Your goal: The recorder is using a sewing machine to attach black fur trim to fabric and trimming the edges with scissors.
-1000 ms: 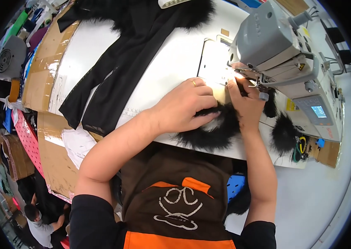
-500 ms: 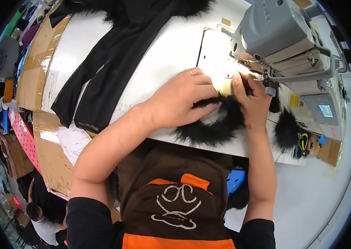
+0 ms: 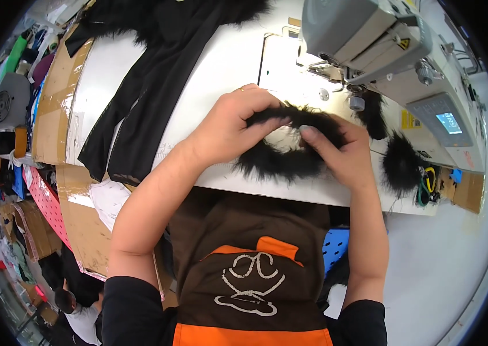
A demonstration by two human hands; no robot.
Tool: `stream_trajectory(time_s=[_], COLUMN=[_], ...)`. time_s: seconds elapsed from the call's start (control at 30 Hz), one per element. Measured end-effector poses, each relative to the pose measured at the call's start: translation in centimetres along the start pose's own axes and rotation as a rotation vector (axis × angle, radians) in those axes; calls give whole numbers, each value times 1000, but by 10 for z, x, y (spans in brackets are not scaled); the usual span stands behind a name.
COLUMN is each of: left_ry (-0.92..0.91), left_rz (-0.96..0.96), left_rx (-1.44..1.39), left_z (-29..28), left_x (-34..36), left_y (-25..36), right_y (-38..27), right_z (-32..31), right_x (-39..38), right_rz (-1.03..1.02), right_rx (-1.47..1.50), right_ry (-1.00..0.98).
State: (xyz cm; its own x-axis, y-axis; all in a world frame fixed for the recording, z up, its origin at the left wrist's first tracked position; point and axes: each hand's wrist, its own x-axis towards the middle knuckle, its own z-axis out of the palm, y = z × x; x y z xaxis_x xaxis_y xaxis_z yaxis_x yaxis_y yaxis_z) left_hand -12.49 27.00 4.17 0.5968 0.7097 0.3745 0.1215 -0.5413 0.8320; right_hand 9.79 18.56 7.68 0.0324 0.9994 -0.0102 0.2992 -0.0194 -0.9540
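A black fur trim strip (image 3: 290, 163), bent into a loop, is held between my two hands in front of the sewing machine (image 3: 365, 43). My left hand (image 3: 238, 120) pinches the loop's left side, thumb toward its middle. On the loop's right side, my right hand (image 3: 345, 150) grips the fur with its thumb on top and the fingers behind, partly hidden. The needle area and presser foot (image 3: 336, 75) stand just beyond the loop, apart from it. Whether the loop's ends are joined, I cannot tell.
A black garment (image 3: 157, 86) with fur edging lies across the left of the white table (image 3: 232, 63). Black fur pieces (image 3: 401, 164) lie right, beside scissors (image 3: 425, 184) with green and yellow handles. Cardboard (image 3: 53, 127) borders the table's left. Another person (image 3: 76, 314) is at lower left.
Both hands have drawn back from the needle area toward me, bringing the fur trim off the machine's plate. The bright light at the needle has dimmed. The view has shifted slightly.
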Motion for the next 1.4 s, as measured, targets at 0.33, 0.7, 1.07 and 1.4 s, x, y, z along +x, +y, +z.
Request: stream_trajectory(time_s=[0.33,0.7,1.07,1.4], left_ry=[-104,-105,88,66], left_rz=[-20,-62,330,271], left_rx=[3,137,159,294], left_z=[0,5,38,36], left_x=[1,2,-2,-1], left_y=[6,23,-4,-19], right_y=[3,24,57,52], right_z=[-21,-138,-109,-109], right_x=[-31,-79,22,66], right_rz=[22,-224,-289,-284], right_rx=[38,-933,-1056,-1462], right_ry=[-46,823,339,355])
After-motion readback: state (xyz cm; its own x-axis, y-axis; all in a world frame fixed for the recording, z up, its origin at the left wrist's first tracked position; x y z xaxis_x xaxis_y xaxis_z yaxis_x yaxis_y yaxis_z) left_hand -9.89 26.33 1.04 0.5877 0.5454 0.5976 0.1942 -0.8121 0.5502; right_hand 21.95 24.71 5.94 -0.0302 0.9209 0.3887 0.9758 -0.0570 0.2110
